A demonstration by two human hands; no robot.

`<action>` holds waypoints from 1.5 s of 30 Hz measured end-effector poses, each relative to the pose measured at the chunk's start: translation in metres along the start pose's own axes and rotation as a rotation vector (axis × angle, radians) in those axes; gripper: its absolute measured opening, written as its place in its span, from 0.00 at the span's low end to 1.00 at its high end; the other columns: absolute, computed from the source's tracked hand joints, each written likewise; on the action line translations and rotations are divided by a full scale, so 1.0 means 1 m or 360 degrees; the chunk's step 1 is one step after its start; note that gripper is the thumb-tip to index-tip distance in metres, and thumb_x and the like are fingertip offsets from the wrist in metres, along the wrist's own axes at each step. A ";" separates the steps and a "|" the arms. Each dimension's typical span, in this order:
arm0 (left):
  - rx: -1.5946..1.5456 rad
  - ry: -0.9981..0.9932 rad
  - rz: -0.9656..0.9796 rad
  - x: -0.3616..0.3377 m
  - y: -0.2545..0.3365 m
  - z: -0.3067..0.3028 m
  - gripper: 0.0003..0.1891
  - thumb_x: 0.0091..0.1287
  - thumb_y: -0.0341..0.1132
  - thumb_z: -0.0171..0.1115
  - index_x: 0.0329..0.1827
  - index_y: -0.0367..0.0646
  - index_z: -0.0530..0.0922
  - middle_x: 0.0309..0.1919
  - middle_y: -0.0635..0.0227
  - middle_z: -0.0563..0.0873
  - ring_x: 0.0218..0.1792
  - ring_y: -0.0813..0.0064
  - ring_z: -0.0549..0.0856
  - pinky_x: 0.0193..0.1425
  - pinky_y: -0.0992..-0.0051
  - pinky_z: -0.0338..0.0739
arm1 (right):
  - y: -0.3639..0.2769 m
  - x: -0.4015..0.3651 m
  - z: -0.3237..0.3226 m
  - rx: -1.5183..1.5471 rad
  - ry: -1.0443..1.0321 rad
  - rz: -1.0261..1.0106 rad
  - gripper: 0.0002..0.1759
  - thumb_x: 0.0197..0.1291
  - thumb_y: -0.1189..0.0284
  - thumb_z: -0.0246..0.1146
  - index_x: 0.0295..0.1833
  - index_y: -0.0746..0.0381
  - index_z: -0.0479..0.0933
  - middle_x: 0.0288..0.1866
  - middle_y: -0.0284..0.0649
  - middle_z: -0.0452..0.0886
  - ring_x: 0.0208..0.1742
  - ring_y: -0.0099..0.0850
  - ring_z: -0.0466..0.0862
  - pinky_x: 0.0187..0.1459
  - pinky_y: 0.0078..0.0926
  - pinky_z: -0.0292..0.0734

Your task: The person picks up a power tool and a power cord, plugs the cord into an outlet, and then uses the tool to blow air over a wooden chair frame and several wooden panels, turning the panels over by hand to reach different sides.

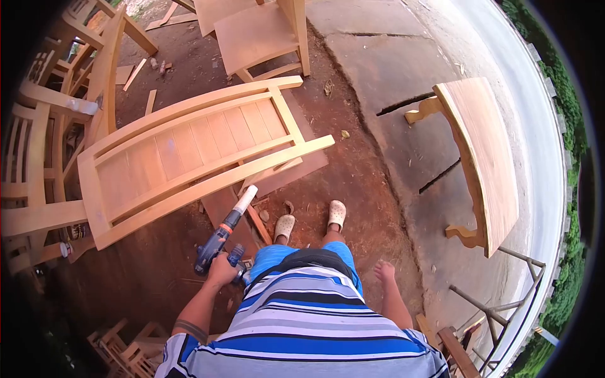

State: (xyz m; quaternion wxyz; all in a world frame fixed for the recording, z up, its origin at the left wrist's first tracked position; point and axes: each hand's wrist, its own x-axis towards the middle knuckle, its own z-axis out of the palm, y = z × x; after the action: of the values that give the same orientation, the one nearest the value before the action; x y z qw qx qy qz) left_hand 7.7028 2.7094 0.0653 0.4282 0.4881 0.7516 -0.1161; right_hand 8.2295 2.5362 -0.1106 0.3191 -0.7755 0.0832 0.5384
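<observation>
Blue power tool (220, 236), orange band, white tip; tilted fwd-right, rear end gripped in left hand (222, 272).

Soft, even daylight, brightest on the pale concrete (403, 57); only faint, short shadows lie under the wooden frame (189, 151). The power tool (220, 236) shows a nearly blown-out white tip. Fisheye bending curves straight edges, a black vignette eats the corners, heaviest at the left; the centre is sharp, the rim slightly smeared
</observation>
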 end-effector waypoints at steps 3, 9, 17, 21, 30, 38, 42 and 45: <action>-0.0094 0.0033 -0.0059 -0.046 0.029 0.002 0.13 0.46 0.34 0.64 0.34 0.35 0.79 0.30 0.48 0.83 0.37 0.52 0.83 0.43 0.62 0.76 | -0.094 0.046 0.081 -0.0445 -0.0119 -0.0665 0.11 0.62 0.68 0.56 0.44 0.64 0.74 0.29 0.33 0.77 0.25 0.18 0.74 0.24 0.14 0.69; -0.0168 0.0097 -0.0205 -0.123 0.140 -0.004 0.12 0.48 0.33 0.63 0.34 0.34 0.78 0.29 0.49 0.83 0.36 0.51 0.83 0.43 0.62 0.75 | -0.164 0.035 0.300 -0.0825 -0.1129 -0.0857 0.20 0.62 0.63 0.57 0.56 0.62 0.71 0.46 0.37 0.78 0.42 0.25 0.78 0.42 0.25 0.74; -0.0638 0.0254 -0.0455 -0.164 0.167 0.023 0.12 0.49 0.32 0.65 0.34 0.34 0.76 0.23 0.56 0.83 0.28 0.60 0.83 0.37 0.68 0.76 | -0.158 -0.053 0.385 -0.1143 -0.1698 -0.1185 0.19 0.62 0.64 0.56 0.53 0.67 0.73 0.44 0.40 0.80 0.45 0.28 0.78 0.46 0.26 0.73; -0.1050 0.0529 -0.0638 -0.172 0.119 0.021 0.08 0.51 0.28 0.64 0.33 0.35 0.76 0.19 0.65 0.81 0.19 0.74 0.80 0.26 0.73 0.74 | -0.175 -0.019 0.328 -0.1569 -0.1662 -0.1169 0.17 0.57 0.63 0.59 0.47 0.65 0.78 0.42 0.47 0.82 0.45 0.35 0.81 0.49 0.29 0.74; -0.1636 0.0839 -0.0526 -0.178 0.067 -0.008 0.07 0.56 0.26 0.62 0.35 0.35 0.75 0.21 0.68 0.79 0.13 0.81 0.75 0.15 0.79 0.69 | -0.274 0.151 0.110 -0.1810 -0.0389 -0.0497 0.14 0.57 0.62 0.59 0.40 0.62 0.78 0.27 0.41 0.81 0.29 0.31 0.81 0.29 0.31 0.77; -0.1624 -0.0073 -0.0233 -0.135 0.088 0.001 0.15 0.55 0.28 0.64 0.44 0.32 0.73 0.22 0.68 0.79 0.13 0.81 0.74 0.17 0.80 0.69 | -0.281 0.051 0.228 -0.1118 -0.0926 -0.0511 0.16 0.62 0.61 0.55 0.50 0.60 0.73 0.39 0.38 0.81 0.32 0.24 0.79 0.30 0.22 0.73; -0.1201 -0.0274 -0.0202 -0.119 0.114 -0.011 0.14 0.53 0.30 0.66 0.40 0.33 0.76 0.22 0.67 0.80 0.15 0.81 0.76 0.19 0.79 0.71 | -0.249 0.014 0.348 -0.1362 -0.1283 -0.0701 0.21 0.63 0.60 0.54 0.54 0.65 0.71 0.44 0.38 0.80 0.40 0.28 0.79 0.39 0.30 0.75; -0.0629 -0.0254 -0.0224 -0.108 0.140 -0.020 0.15 0.49 0.35 0.67 0.35 0.32 0.78 0.23 0.58 0.82 0.22 0.70 0.82 0.29 0.71 0.77 | -0.216 0.005 0.419 -0.1491 -0.1408 -0.0840 0.23 0.62 0.59 0.55 0.54 0.65 0.72 0.46 0.40 0.80 0.42 0.30 0.80 0.40 0.27 0.75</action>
State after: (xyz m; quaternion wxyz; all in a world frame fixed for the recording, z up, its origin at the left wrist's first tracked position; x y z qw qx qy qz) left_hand 7.8256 2.7221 0.1930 0.5645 0.3302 0.7557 -0.0346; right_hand 8.0053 2.9511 -0.1186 0.0751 -0.5335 -0.4871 0.6874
